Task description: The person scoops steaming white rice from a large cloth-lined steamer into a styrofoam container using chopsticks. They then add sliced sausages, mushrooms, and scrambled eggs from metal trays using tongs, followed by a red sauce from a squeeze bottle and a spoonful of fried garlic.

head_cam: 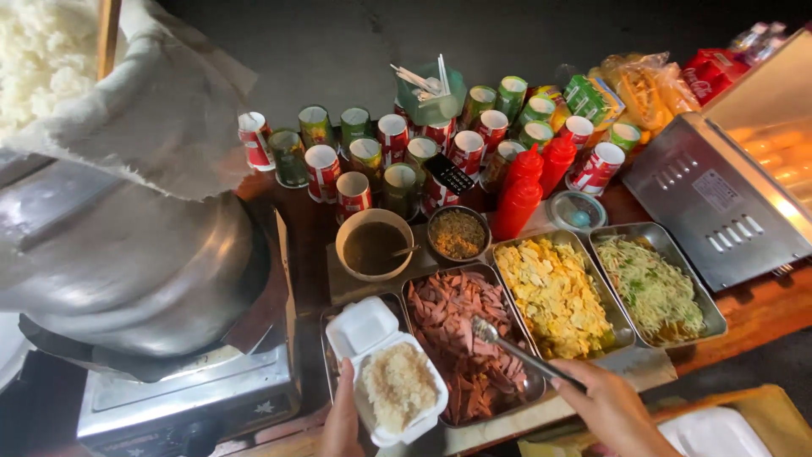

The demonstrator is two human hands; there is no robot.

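**Foam box in one hand, tongs in the other**

My left hand (341, 419) grips the near-left edge of a white foam box (385, 372), fingers clenched on its rim. The box sits open, tilted a little over the near end of the trays, with a mound of sticky rice (397, 388) in its lower half and its lid (362, 326) flapped back. I judge it light and flimsy: foam flexes and cracks if pinched hard, and the rice makes it bottom-heavy, so the sound hold is under the base or along the rim beside the hinge, not by the lid.

My right hand (611, 408) is closed around the handle of metal tongs (518, 350), whose tips rest in the tray of sliced sausage (463, 338). The tongs are stiff and likely slick; the pink slices look soft, greasy and prone to slipping, so a gentle pinch across several pieces should serve better than a tight squeeze.

Just right of that tray stands the tray of scrambled egg (554, 292), then the tray of shredded greens (651, 286). Behind them on the worktop (761, 313) are a bowl of dark sauce (373, 245), red squeeze bottles (518, 203) and rows of cans (393, 135). A big steel pot (135, 271) draped with cloth stands at my left.
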